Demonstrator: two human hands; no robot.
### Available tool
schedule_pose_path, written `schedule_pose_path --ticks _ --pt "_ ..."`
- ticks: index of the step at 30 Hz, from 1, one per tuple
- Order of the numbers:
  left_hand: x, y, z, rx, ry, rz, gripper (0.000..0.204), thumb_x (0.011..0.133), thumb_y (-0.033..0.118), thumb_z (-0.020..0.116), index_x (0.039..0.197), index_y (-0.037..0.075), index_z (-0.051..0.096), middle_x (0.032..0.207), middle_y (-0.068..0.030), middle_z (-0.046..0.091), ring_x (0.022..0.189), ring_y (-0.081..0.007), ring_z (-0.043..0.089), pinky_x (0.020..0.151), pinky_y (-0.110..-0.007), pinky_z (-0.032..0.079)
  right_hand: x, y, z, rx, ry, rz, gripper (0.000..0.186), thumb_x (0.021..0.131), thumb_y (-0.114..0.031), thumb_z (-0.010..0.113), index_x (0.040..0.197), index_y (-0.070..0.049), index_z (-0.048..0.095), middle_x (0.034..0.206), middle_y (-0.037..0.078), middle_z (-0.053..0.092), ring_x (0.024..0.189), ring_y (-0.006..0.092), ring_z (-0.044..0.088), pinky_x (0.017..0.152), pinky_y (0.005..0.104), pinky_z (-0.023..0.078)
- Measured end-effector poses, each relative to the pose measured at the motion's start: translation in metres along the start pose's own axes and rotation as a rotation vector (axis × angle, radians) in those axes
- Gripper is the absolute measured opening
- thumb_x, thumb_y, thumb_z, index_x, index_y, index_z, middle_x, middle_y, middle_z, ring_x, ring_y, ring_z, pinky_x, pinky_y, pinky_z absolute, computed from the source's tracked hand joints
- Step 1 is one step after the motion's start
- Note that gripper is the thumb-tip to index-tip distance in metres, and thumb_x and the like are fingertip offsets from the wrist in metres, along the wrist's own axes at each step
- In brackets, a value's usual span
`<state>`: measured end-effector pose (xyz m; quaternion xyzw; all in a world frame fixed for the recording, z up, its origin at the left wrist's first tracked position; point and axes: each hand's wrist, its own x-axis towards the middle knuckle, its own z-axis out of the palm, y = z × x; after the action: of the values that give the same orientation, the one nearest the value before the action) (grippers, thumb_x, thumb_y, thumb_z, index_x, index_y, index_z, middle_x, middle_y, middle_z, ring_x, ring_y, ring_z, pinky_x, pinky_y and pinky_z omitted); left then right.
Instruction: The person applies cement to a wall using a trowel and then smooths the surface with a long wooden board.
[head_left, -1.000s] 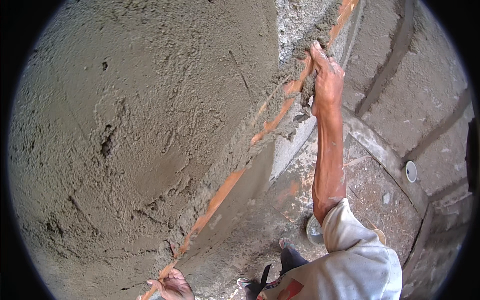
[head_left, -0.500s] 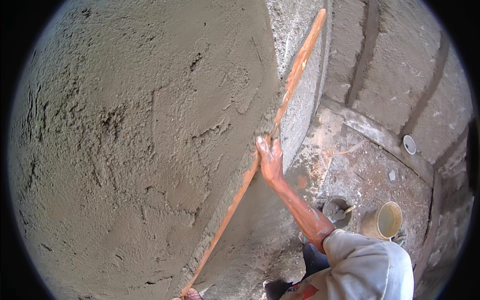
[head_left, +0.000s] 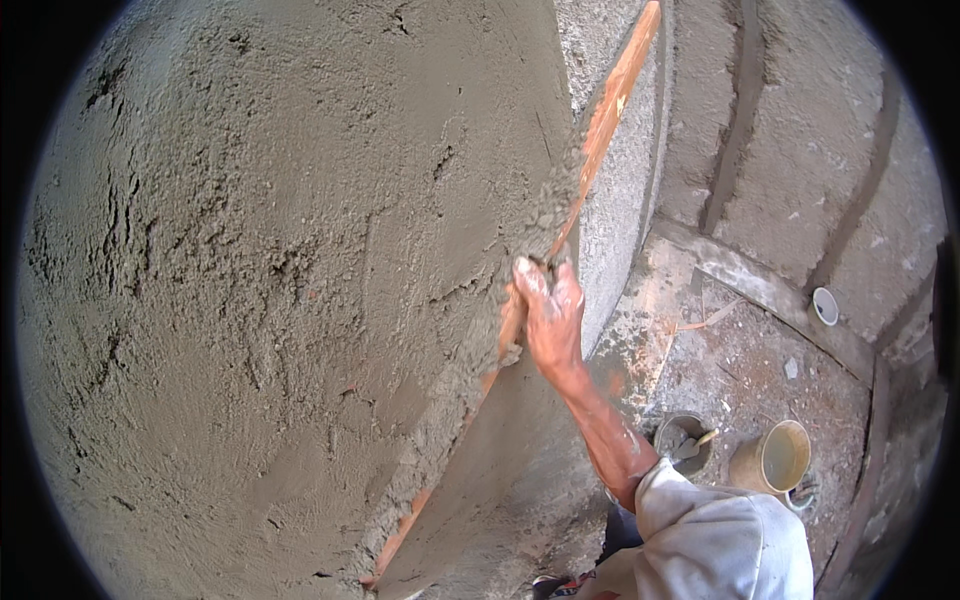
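A long orange-brown wooden straightedge (head_left: 612,105) lies slantwise against wet grey plaster (head_left: 330,200) on the wall. Its upper end reaches over a rough, paler wall strip. My right hand (head_left: 552,315) is closed around the board near its middle, thumb on the plaster side; wet mortar smears the fingers. Scraped mortar (head_left: 440,405) is heaped along the board's upper edge and covers parts of it. Below the board the plaster (head_left: 490,440) looks smoother. The board's lower end comes near the bottom edge of the picture, and my left hand does not show there.
On the debris-strewn floor (head_left: 745,365) to the right stand a dark bucket (head_left: 664,436) with a trowel (head_left: 694,445) in it and a beige bucket (head_left: 745,466). A small white container (head_left: 824,307) sits by a ledge beneath a grooved wall (head_left: 800,130).
The straightedge has slid up across the plaster with my right hand on it, and more mortar has piled along its edge. My left hand, at its lower end before, has left the picture.
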<state>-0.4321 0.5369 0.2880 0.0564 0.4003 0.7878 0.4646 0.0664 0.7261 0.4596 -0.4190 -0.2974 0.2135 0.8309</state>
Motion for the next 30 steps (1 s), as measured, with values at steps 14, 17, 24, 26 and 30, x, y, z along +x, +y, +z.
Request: schedule_pose_path --ticks 14,17,24,26,30 --pt "-0.125 -0.02 0.254 -0.029 -0.192 -0.029 0.062 0.101 0.051 0.057 0.142 0.008 0.042 0.131 -0.0114 0.055 0.107 -0.0263 0.061 0.099 -0.045 0.057 0.311 -0.17 0.003 -0.282 -0.139 -0.002 0.059 0.094 -0.063 0.06 0.128 -0.014 0.063 0.124 0.006 0.07 0.108 0.0195 0.063 0.087 0.0375 0.045" --pt "-0.112 -0.021 0.234 -0.078 -0.346 -0.037 0.063 0.104 0.053 0.051 0.144 0.007 0.037 0.127 -0.0122 0.053 0.104 -0.0282 0.061 0.097 -0.049 0.057 0.395 -0.15 -0.057 -0.294 -0.236 0.033 0.057 0.091 -0.066 0.059 0.117 -0.016 0.071 0.113 0.004 0.073 0.104 0.0158 0.066 0.088 0.0348 0.05" --pt "-0.054 0.015 0.059 -0.01 -0.092 -0.02 0.07 0.096 0.058 0.06 0.136 0.003 0.045 0.121 -0.0119 0.055 0.096 -0.0276 0.064 0.093 -0.051 0.058 0.092 -0.067 0.001 -0.286 -0.047 0.086 0.067 0.092 -0.062 0.064 0.121 -0.001 0.062 0.106 0.014 0.073 0.087 0.0228 0.067 0.069 0.0348 0.047" --pt "-0.028 0.02 0.008 0.001 -0.069 -0.04 0.069 0.097 0.059 0.059 0.135 0.003 0.046 0.12 -0.012 0.055 0.095 -0.0276 0.064 0.093 -0.051 0.058 0.034 -0.048 0.0 -0.236 -0.146 0.211 0.07 0.096 -0.055 0.064 0.132 0.004 0.051 0.115 0.023 0.07 0.095 0.0309 0.073 0.066 0.0396 0.048" --pt "0.034 0.032 -0.11 0.026 0.023 -0.05 0.063 0.1 0.059 0.055 0.13 0.004 0.048 0.112 -0.0107 0.058 0.091 -0.026 0.063 0.092 -0.051 0.058 -0.088 0.012 0.015 -0.26 -0.101 0.187 0.072 0.102 -0.05 0.06 0.133 0.012 0.044 0.12 0.031 0.064 0.107 0.0339 0.07 0.069 0.0441 0.052"
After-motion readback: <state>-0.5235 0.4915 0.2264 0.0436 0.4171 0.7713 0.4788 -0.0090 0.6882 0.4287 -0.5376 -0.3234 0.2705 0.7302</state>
